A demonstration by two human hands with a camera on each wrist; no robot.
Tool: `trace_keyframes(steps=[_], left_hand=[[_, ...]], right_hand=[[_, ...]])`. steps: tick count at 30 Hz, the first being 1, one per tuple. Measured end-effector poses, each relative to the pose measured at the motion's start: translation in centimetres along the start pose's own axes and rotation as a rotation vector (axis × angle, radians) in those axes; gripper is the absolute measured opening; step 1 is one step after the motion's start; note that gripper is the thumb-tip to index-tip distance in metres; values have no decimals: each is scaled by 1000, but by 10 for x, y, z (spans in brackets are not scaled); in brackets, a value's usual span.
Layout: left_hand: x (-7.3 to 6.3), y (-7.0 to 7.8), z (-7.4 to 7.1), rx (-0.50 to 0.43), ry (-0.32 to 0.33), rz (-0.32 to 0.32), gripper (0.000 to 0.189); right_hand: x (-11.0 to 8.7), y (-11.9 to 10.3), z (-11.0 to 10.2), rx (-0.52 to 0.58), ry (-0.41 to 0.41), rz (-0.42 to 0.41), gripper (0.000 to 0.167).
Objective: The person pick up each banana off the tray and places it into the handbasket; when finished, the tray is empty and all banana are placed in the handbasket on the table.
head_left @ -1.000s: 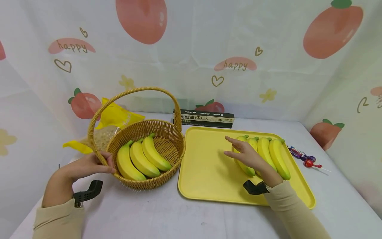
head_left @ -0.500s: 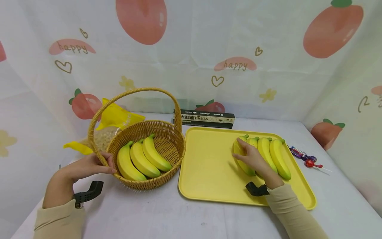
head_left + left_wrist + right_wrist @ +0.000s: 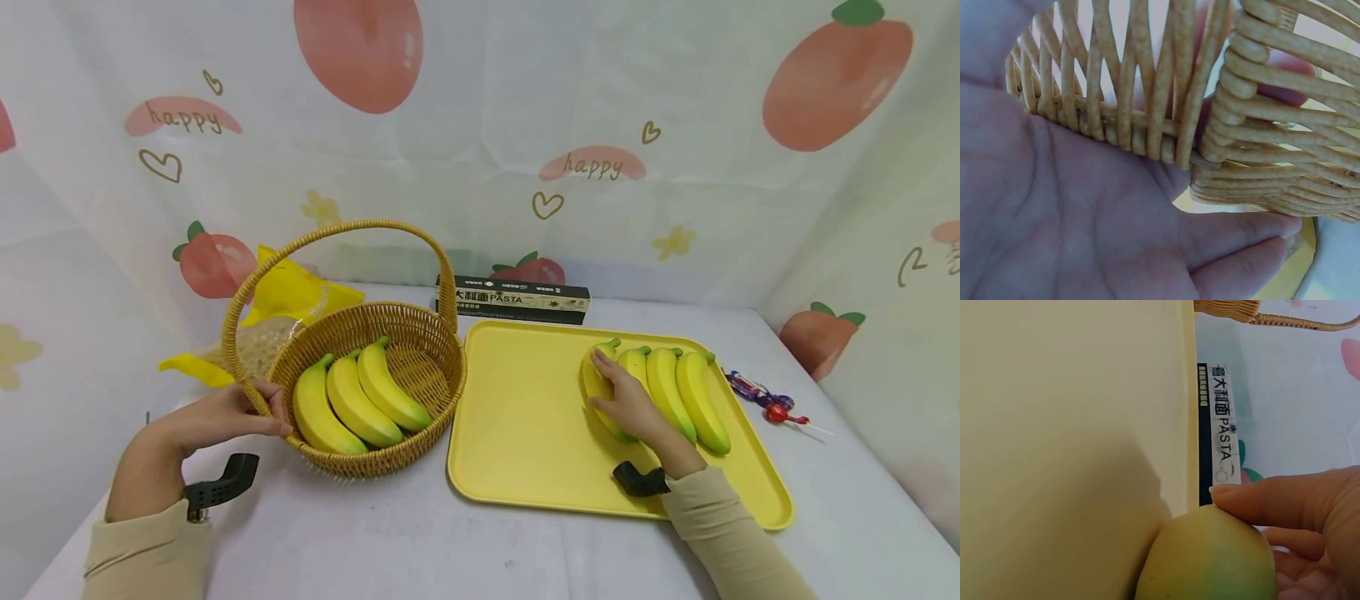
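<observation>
My left hand grips the wicker basket where its handle joins the rim, at the near left. Close up in the left wrist view, the woven handle base lies against the palm. Three bananas lie side by side in the basket. On the yellow tray, my right hand holds the leftmost banana of a row, which still lies on the tray. The right wrist view has the thumb on that banana's end, the other fingers partly hidden behind it. More bananas lie beside it.
A black PASTA box lies behind the tray. Behind the basket sits a yellow bag with a clear section. Wrapped candies and a red lollipop lie right of the tray. A printed cloth hangs at the back.
My right hand has come down from above the tray onto the leftmost banana and taken hold of it, the banana shifting slightly. The left hand and basket have stayed put.
</observation>
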State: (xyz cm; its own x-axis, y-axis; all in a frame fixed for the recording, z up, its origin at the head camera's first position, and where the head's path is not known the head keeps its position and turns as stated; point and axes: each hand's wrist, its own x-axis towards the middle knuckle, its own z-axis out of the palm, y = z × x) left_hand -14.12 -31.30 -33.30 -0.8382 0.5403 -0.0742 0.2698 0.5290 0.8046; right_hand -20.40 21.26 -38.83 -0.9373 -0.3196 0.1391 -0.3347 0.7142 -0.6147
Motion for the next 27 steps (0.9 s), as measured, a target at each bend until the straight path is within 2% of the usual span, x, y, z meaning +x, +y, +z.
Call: trace_keyframes(steps=[8,15,21,27], left_hand=[[-1,0,0,4,4,-1,10],[-1,1,0,-9,-3,28,9],[-1,2,0,-16,1,17,10],[-1,3,1,-12,3,9,9]], right_hand=[[-1,0,2,-49,15,-8,68],[-2,-1,1,-42,22,7,68],[-3,-2,-1,-44,15,34,69],[-3,0,0,-20,-46,64,73]])
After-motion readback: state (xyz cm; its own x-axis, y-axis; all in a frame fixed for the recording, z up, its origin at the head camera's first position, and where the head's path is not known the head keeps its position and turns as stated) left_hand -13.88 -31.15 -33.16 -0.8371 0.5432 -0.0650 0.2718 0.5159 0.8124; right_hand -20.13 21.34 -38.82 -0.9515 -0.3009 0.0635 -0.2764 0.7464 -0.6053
